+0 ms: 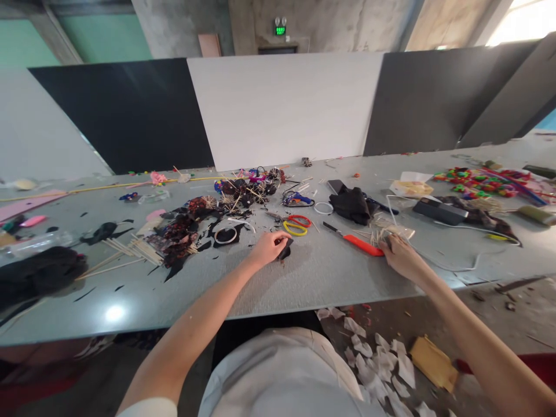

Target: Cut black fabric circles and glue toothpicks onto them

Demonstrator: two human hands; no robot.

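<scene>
Above the middle of the table, my left hand (270,248) is closed, its fingers pinching a small piece of dark cloth (285,252). Just beyond it lie scissors (296,227) with one red and one yellow handle loop. My right hand (400,256) bends down over a pile of thin wooden sticks (379,233), its fingers drawn together; what is between the fingertips is hidden. Close to its left side is a knife (364,244) with an orange-red handle and a dark blade, lying flat.
Dark cloth balls stuck with sticks (234,194) lie at centre left. A blue glue gun (297,198), a white ring (323,208), black cloth (351,204) and a dark power bank (439,211) with a white cable lie behind. Upright panels (286,110) line the back. Crumpled paper (384,359) litters the floor.
</scene>
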